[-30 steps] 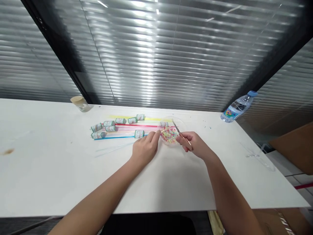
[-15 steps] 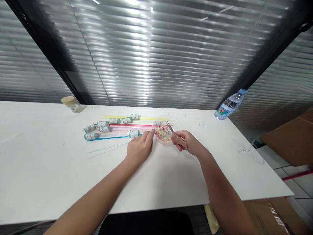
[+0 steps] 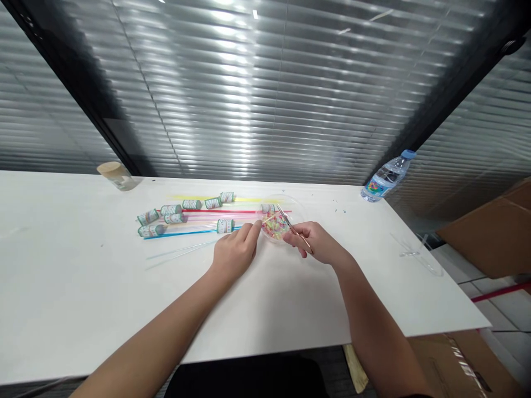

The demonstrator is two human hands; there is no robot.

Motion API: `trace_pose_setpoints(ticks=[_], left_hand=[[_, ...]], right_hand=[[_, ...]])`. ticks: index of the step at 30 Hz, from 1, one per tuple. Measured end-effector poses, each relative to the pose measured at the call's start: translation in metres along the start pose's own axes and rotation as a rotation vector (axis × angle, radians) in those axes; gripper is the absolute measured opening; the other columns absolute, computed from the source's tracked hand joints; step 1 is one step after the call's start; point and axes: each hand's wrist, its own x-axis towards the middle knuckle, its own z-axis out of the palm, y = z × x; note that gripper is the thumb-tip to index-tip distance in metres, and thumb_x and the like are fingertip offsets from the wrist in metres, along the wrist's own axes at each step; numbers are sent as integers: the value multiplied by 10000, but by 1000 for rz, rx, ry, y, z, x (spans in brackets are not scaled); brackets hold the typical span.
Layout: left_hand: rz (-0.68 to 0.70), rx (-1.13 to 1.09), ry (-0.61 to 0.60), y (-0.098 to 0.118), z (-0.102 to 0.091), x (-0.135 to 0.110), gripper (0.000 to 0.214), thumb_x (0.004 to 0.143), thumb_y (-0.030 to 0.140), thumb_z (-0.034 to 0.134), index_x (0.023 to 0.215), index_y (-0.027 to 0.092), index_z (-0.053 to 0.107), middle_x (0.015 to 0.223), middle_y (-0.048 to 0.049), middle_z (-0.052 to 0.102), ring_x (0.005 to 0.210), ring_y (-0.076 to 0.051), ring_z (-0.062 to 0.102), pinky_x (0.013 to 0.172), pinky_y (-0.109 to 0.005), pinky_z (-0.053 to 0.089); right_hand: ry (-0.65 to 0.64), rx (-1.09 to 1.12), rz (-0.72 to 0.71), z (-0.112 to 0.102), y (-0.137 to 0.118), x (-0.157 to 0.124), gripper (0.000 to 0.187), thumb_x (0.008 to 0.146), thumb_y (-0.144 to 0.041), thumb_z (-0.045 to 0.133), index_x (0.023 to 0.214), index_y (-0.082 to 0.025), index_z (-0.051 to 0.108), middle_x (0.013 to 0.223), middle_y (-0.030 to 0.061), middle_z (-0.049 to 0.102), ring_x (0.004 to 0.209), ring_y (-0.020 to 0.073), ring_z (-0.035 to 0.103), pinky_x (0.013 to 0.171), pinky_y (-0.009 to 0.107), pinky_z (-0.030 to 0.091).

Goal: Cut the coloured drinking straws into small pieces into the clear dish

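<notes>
My left hand (image 3: 234,252) rests on the white table (image 3: 83,298) with its fingers pinched round a thin yellow straw (image 3: 269,219) whose end reaches over a small clear dish (image 3: 297,208). The dish holds several short coloured straw bits (image 3: 274,228). My right hand (image 3: 315,243) is closed on small scissors (image 3: 290,225), blades pointing up-left over the dish beside the straw's end. To the left lie long coloured straws (image 3: 199,232) in red, pink, blue and yellow, with several small paper rolls (image 3: 172,210) on them.
A small jar with a tan lid (image 3: 114,174) stands at the back left. A water bottle (image 3: 386,176) lies at the back right edge. Clear plastic wrappers (image 3: 417,255) sit near the right edge. Cardboard boxes (image 3: 485,232) stand beyond the table's right side.
Both hands keep the same grip over the dish. The camera has shifted, so everything sits slightly further left in view; the scissors' blades moved a little closer to the straw's end.
</notes>
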Motion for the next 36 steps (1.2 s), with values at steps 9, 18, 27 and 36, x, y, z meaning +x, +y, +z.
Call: trace_pose_setpoints(ticks=[9, 18, 27, 36], left_hand=[[-39, -4, -27, 1, 0, 1, 351, 892, 134, 399, 1177, 210, 589, 794, -17, 691, 547, -104, 588, 451, -266, 289], [-48, -14, -45, 0, -1, 1, 378, 887, 130, 383, 1198, 215, 581, 814, -29, 688, 550, -109, 589, 452, -260, 303], [14, -21, -29, -1, 1, 0, 406, 872, 113, 396, 1213, 236, 578, 816, -11, 701, 516, -106, 563, 454, -261, 300], [13, 14, 57, 2, -2, 2, 320, 912, 192, 439, 1200, 200, 578, 816, -3, 712, 518, -111, 579, 456, -272, 305]], right_hand=[[134, -34, -23, 2, -2, -2, 526, 785, -623, 596, 545, -195, 410, 508, -52, 333, 475, 90, 293, 460, 249, 219], [23, -31, -8, -1, -2, -2, 526, 786, -598, 601, 521, -194, 393, 486, -54, 327, 467, 88, 293, 467, 253, 217], [24, 3, -27, 1, -4, -2, 518, 770, -582, 633, 529, -194, 388, 522, -59, 287, 476, 82, 293, 473, 253, 222], [22, 13, 4, 0, -3, -2, 536, 761, -608, 628, 528, -194, 378, 517, -57, 301, 476, 84, 297, 468, 253, 220]])
